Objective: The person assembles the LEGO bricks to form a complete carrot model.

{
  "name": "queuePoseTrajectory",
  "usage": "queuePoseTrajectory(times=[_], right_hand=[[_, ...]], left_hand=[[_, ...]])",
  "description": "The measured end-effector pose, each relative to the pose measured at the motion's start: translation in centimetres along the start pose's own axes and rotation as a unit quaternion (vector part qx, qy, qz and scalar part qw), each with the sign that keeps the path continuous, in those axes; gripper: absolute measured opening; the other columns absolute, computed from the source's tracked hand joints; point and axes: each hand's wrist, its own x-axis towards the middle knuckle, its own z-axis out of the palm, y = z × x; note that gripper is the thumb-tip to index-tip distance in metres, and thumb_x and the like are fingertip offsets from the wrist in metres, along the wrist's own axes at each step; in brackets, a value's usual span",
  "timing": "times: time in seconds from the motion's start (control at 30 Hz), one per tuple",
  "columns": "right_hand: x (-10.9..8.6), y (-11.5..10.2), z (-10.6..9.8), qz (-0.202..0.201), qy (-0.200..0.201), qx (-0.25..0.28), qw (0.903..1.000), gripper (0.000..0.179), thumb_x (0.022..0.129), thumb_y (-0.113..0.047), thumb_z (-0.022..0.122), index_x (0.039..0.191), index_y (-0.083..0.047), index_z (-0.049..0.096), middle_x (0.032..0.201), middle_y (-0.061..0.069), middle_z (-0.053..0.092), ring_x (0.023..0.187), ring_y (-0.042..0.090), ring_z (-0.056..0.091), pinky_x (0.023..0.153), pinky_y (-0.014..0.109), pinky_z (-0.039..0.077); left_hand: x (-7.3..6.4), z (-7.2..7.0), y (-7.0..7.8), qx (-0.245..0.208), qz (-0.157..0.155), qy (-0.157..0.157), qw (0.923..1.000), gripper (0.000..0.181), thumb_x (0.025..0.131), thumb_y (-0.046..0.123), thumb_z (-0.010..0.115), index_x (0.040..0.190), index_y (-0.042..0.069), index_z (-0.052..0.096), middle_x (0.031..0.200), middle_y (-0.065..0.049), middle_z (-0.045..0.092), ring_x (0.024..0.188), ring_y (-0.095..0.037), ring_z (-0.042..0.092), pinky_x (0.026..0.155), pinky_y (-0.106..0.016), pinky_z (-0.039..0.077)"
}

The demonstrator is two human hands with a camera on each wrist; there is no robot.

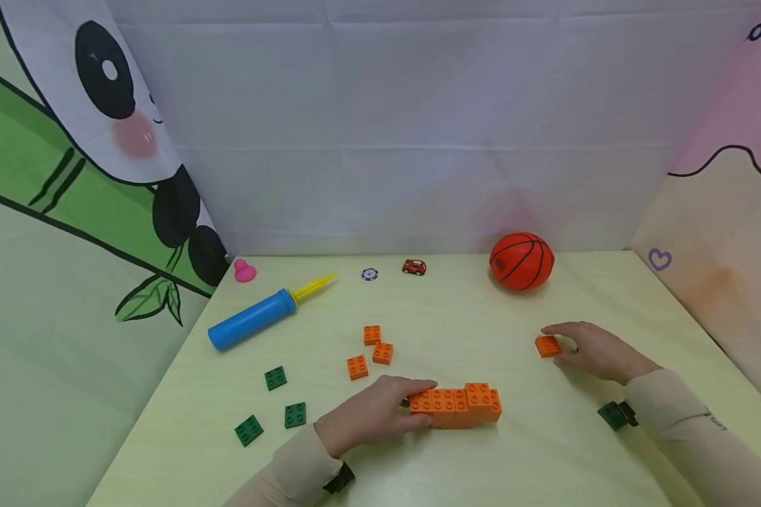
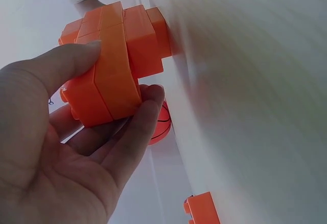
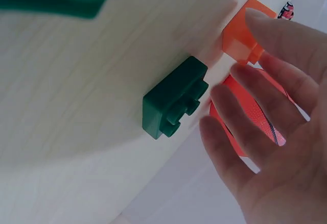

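In the head view my left hand (image 1: 387, 412) grips the left end of a row of joined orange toy bricks (image 1: 453, 410), one of which sits higher near the right end. The left wrist view shows the thumb on one side of these joined bricks (image 2: 110, 66) and fingers on the other. To the right, my right hand (image 1: 599, 352) pinches a single orange brick (image 1: 548, 346) between thumb and index finger; its other fingers are spread. Below the right wrist lies a green brick (image 1: 611, 416), studs visible in the right wrist view.
Loose orange bricks (image 1: 382, 353) lie mid-table, and green bricks (image 1: 275, 378) to the left. Along the back are a blue pump (image 1: 251, 320), a pink toy (image 1: 244, 271), a poker chip (image 1: 370, 274), a red toy car (image 1: 414, 267) and a small basketball (image 1: 521, 261).
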Motion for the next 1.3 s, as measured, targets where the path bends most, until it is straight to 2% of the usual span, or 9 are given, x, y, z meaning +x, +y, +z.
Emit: queuePoseTrajectory(times=[0.13, 0.4, 0.6, 0.77, 0.97, 1.17, 1.3], right_hand=[[0.2, 0.0, 0.1, 0.013, -0.017, 0.007, 0.9998, 0.048, 0.091, -0.018, 0.073, 0.135, -0.004, 0.059, 0.132, 0.023, 0.059, 0.116, 0.045, 0.056, 0.096, 0.061, 0.047], [0.3, 0.0, 0.2, 0.007, -0.01, 0.012, 0.9999, 0.045, 0.089, -0.019, 0.075, 0.128, -0.002, 0.063, 0.117, 0.012, 0.066, 0.104, 0.031, 0.06, 0.091, 0.053, 0.052], [-0.2, -0.1, 0.0, 0.009, 0.003, 0.011, 0.9999, 0.046, 0.089, -0.02, 0.075, 0.129, -0.001, 0.063, 0.119, 0.015, 0.065, 0.106, 0.034, 0.059, 0.092, 0.055, 0.051], [-0.9, -0.7, -0.2, -0.042, 0.063, -0.013, 0.997, 0.039, 0.091, -0.016, 0.072, 0.127, -0.003, 0.066, 0.118, 0.012, 0.066, 0.108, 0.034, 0.061, 0.093, 0.054, 0.052], [-2.0, -2.7, -0.1, -0.092, 0.136, -0.002, 0.9864, 0.034, 0.09, -0.013, 0.073, 0.124, -0.01, 0.07, 0.115, 0.007, 0.063, 0.099, 0.028, 0.062, 0.079, 0.043, 0.058], [-2.8, -6.1, 0.6, -0.163, 0.185, 0.034, 0.9685, 0.035, 0.088, -0.011, 0.076, 0.122, -0.016, 0.071, 0.115, -0.004, 0.062, 0.096, 0.016, 0.061, 0.077, 0.033, 0.057], [-3.1, -8.3, 1.5, -0.209, 0.193, 0.061, 0.9567, 0.036, 0.088, -0.012, 0.077, 0.123, -0.019, 0.07, 0.113, -0.012, 0.061, 0.095, 0.006, 0.059, 0.079, 0.027, 0.056]], left_hand=[[0.0, 0.0, 0.0, 0.001, 0.001, 0.002, 1.0, 0.057, 0.094, 0.037, 0.07, 0.145, 0.018, 0.054, 0.135, 0.005, 0.061, 0.104, 0.002, 0.056, 0.097, -0.027, 0.049], [0.0, 0.1, 0.0, 0.001, 0.008, 0.0, 1.0, 0.056, 0.094, 0.037, 0.069, 0.145, 0.018, 0.054, 0.135, 0.006, 0.061, 0.107, 0.002, 0.057, 0.098, -0.027, 0.049], [0.0, 0.1, 0.0, -0.003, 0.012, 0.003, 0.9999, 0.056, 0.094, 0.036, 0.069, 0.144, 0.017, 0.054, 0.134, 0.005, 0.062, 0.099, 0.002, 0.056, 0.093, -0.025, 0.05], [0.0, 0.2, -0.1, -0.003, 0.014, 0.006, 0.9999, 0.056, 0.094, 0.036, 0.069, 0.144, 0.017, 0.054, 0.134, 0.004, 0.063, 0.096, 0.002, 0.055, 0.091, -0.024, 0.05], [0.2, 0.2, 0.1, 0.005, 0.013, 0.003, 0.9999, 0.056, 0.094, 0.037, 0.069, 0.145, 0.018, 0.054, 0.135, 0.005, 0.061, 0.11, 0.001, 0.057, 0.098, -0.028, 0.049], [0.3, 0.3, 0.4, 0.007, 0.011, 0.003, 0.9999, 0.056, 0.094, 0.036, 0.069, 0.145, 0.017, 0.054, 0.136, 0.005, 0.061, 0.112, 0.0, 0.057, 0.099, -0.028, 0.049], [0.3, 0.2, 0.4, 0.006, 0.013, 0.002, 0.9999, 0.056, 0.094, 0.036, 0.069, 0.145, 0.017, 0.054, 0.135, 0.005, 0.061, 0.108, 0.001, 0.057, 0.098, -0.028, 0.049]])
